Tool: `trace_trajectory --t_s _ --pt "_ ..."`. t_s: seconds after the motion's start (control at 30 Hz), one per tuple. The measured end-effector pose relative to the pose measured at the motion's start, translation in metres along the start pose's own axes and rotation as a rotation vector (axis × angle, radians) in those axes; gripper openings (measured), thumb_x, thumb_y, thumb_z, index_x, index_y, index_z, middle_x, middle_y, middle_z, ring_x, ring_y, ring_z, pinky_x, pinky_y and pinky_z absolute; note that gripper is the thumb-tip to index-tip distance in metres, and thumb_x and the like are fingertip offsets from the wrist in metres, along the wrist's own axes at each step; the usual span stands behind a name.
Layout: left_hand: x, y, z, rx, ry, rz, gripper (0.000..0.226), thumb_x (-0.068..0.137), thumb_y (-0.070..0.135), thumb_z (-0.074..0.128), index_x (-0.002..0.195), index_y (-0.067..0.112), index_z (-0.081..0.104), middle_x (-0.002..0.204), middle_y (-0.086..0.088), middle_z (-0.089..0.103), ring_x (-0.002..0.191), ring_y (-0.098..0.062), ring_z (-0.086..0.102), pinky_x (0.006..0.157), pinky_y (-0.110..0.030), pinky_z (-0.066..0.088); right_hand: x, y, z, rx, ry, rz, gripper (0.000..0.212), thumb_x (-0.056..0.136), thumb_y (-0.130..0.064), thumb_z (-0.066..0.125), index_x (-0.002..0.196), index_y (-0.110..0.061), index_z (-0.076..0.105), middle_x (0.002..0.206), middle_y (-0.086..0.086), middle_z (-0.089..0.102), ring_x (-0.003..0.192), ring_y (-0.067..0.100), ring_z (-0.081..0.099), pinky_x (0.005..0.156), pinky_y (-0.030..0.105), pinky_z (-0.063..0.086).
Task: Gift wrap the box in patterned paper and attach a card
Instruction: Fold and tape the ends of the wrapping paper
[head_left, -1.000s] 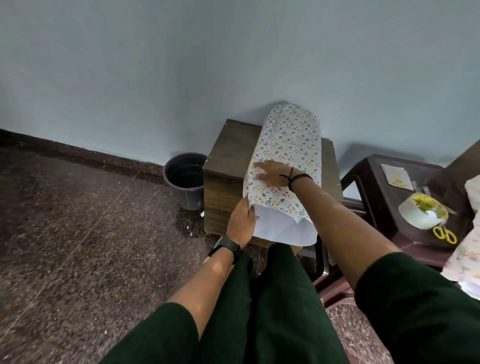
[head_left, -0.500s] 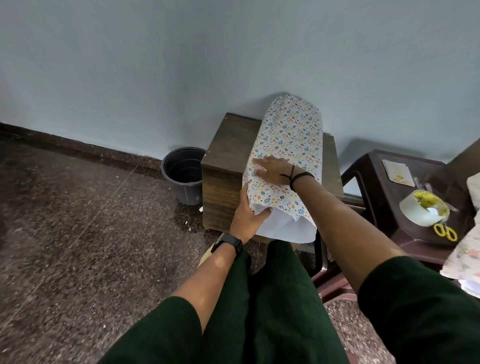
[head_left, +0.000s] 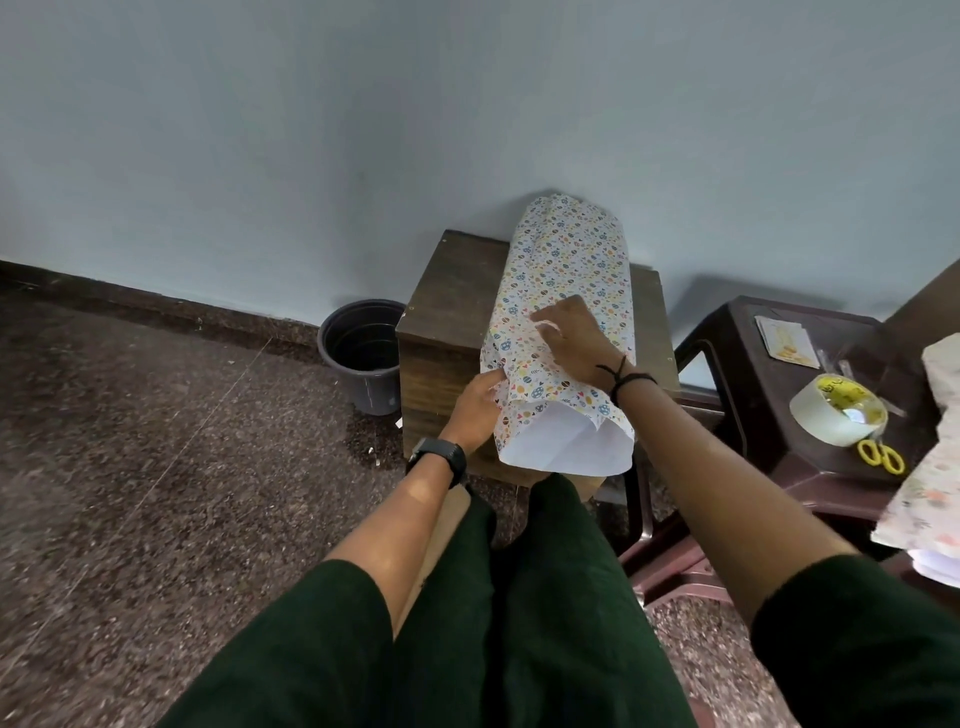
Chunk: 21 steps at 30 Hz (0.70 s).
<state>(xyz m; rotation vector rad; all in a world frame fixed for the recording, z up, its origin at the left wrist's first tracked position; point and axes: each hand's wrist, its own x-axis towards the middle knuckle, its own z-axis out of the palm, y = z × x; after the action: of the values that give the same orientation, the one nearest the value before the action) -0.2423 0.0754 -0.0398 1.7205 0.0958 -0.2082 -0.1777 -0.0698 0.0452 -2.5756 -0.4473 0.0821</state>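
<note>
Head view, centre of frame: left hand (head_left: 475, 410) pinches the near left edge of the patterned paper (head_left: 563, 291), while right hand (head_left: 569, 340) presses flat-fingered on top. Overlapping the sheet round the box seems the step; tape (head_left: 836, 410), at right, comes next. Loose white-lined tube on the wooden worktop (head_left: 452, 291).

matt paper over dark wood
patterned paper (head_left: 566, 270) looks matt, plain white inside; the table (head_left: 452, 291) is dull wood grain; the floor (head_left: 156, 441) is speckled stone.
</note>
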Motion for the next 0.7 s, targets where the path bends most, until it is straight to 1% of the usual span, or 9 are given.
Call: trace_trajectory --t_s 0.03,0.1,0.2,0.27,0.33,0.4,0.47,0.57,0.7 --pt "-0.002 0.007 -0.001 -0.052 0.001 -0.032 0.031 0.099 0.013 0.043 0.126 0.015 0.057 0.128 0.004 0.052 0.12 -0.015 0.05 0.099 -0.027 0.04 -0.011 0.004 -0.002 0.048 0.127 0.026 0.029 0.096 -0.007 0.04 0.118 -0.008 0.058 0.123 0.013 0.042 0.113 0.024 0.041 0.099 0.03 0.031" --pt "-0.007 0.02 0.0 -0.155 0.004 -0.068 0.034 0.101 0.021 0.034 0.126 0.012 0.056 0.119 0.004 0.056 0.114 -0.015 0.053 0.088 -0.024 0.038 -0.037 0.013 -0.004 0.179 0.323 0.087 0.037 0.09 0.005 0.041 0.122 -0.007 0.056 0.129 0.014 0.044 0.121 0.024 0.043 0.101 0.021 0.028" --pt "-0.008 0.03 0.004 -0.246 0.014 -0.104 0.048 0.103 0.039 0.022 0.134 0.013 0.046 0.12 0.005 0.051 0.109 -0.012 0.046 0.091 -0.028 0.028 -0.078 0.034 -0.004 0.335 0.516 0.28 0.045 0.085 0.008 0.042 0.124 -0.011 0.053 0.133 0.009 0.048 0.122 0.022 0.046 0.101 0.028 0.037" --pt "-0.002 0.03 0.006 -0.239 0.01 -0.11 0.048 0.1 0.048 0.03 0.133 0.017 0.046 0.122 0.008 0.052 0.11 -0.011 0.049 0.096 -0.029 0.031 -0.102 0.052 0.006 0.461 0.52 0.391 0.048 0.083 0.0 0.055 0.128 -0.018 0.049 0.135 0.002 0.048 0.123 0.02 0.046 0.1 0.036 0.041" --pt "0.005 0.026 0.008 -0.221 0.047 -0.095 0.054 0.094 0.052 0.045 0.136 0.019 0.039 0.133 0.001 0.053 0.114 -0.017 0.054 0.104 -0.036 0.039 -0.12 0.061 0.018 0.53 0.417 0.419 0.064 0.08 -0.013 0.066 0.137 -0.024 0.038 0.14 -0.004 0.045 0.123 0.019 0.047 0.102 0.042 0.041" --pt "0.007 0.026 0.01 -0.218 0.088 -0.101 0.065 0.091 0.049 0.053 0.142 0.023 0.024 0.139 -0.004 0.047 0.118 -0.022 0.054 0.104 -0.045 0.042 -0.128 0.062 0.028 0.533 0.324 0.412 0.078 0.081 -0.011 0.065 0.145 -0.025 0.022 0.148 0.001 0.037 0.128 0.025 0.044 0.104 0.05 0.04" --pt "0.006 0.028 0.013 -0.222 0.095 -0.095 0.065 0.093 0.043 0.053 0.144 0.028 0.017 0.141 -0.001 0.046 0.12 -0.022 0.053 0.104 -0.047 0.042 -0.131 0.057 0.036 0.55 0.28 0.346 0.085 0.081 -0.006 0.063 0.148 -0.022 0.013 0.152 0.002 0.031 0.135 0.02 0.035 0.109 0.047 0.035" --pt "0.007 0.03 0.015 -0.196 0.092 -0.093 0.063 0.091 0.042 0.051 0.145 0.027 0.021 0.138 0.001 0.049 0.119 -0.021 0.053 0.104 -0.048 0.042 -0.127 0.042 0.047 0.596 0.346 0.248 0.086 0.076 -0.008 0.067 0.147 -0.021 0.02 0.146 -0.002 0.037 0.132 0.008 0.033 0.109 0.039 0.033" --pt "0.01 0.03 0.014 -0.198 0.107 -0.086 0.053 0.094 0.033 0.052 0.143 0.024 0.034 0.131 0.004 0.056 0.11 -0.014 0.058 0.101 -0.043 0.045 -0.12 0.034 0.064 0.555 0.499 0.273 0.089 0.075 -0.017 0.075 0.147 -0.016 0.022 0.144 0.004 0.035 0.134 0.016 0.031 0.11 0.04 0.033"
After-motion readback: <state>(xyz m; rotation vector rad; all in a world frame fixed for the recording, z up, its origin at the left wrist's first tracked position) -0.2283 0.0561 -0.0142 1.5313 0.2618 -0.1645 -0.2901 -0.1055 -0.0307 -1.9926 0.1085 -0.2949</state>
